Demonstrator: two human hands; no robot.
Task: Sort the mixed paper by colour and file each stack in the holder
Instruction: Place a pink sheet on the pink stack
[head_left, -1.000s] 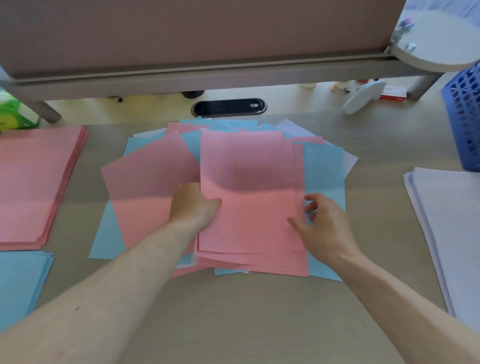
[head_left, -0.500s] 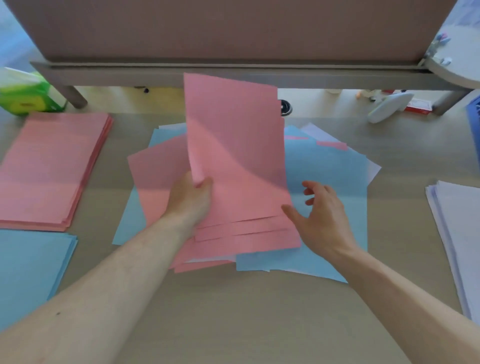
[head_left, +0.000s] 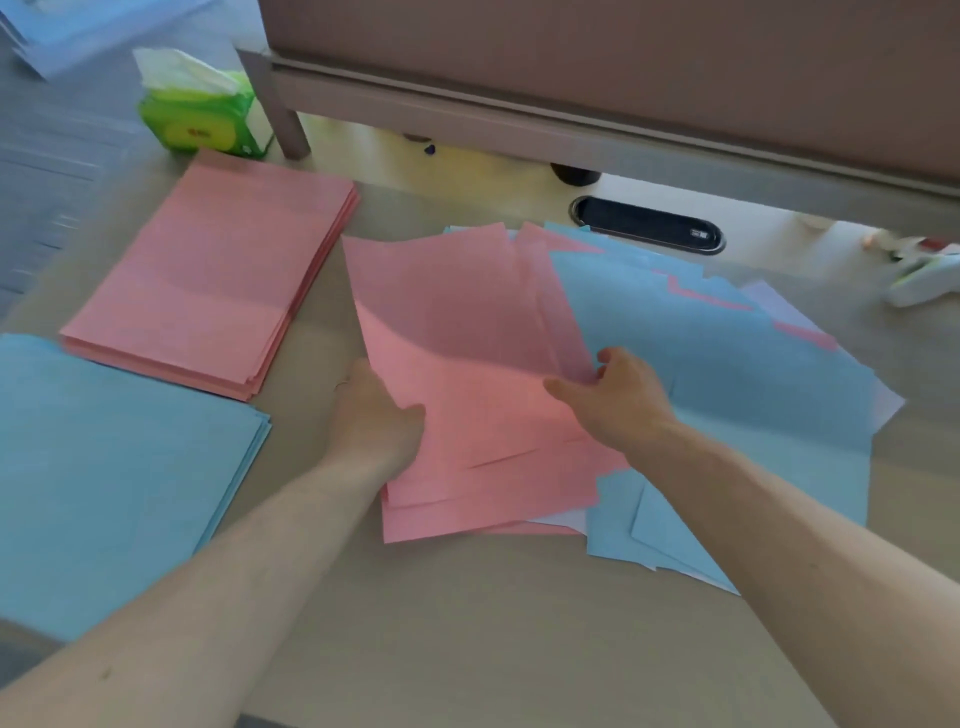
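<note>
A mixed pile of pink, blue and pale lilac sheets (head_left: 727, 374) lies spread on the desk in the middle. My left hand (head_left: 376, 415) grips the left edge of a bundle of pink sheets (head_left: 467, 364), thumb on top, and the bundle's far end curls up off the pile. My right hand (head_left: 618, 395) pinches the right edge of the pink sheets where they meet the blue ones. A sorted pink stack (head_left: 218, 270) lies at the left. In front of it, at the near left, sits a sorted blue stack (head_left: 114, 478). The holder is out of view.
A green tissue pack (head_left: 202, 114) stands behind the pink stack. A brown partition panel (head_left: 623, 78) runs along the back, with a black cable slot (head_left: 647, 231) in the desk below it. A white stapler-like object (head_left: 924, 280) lies at far right. Bare desk (head_left: 493, 623) stretches near me.
The pink bundle, lifted upright half a second ago, has come down and shifted left. My right hand moved onto its right edge. The view has swung left and the white stack has left the frame.
</note>
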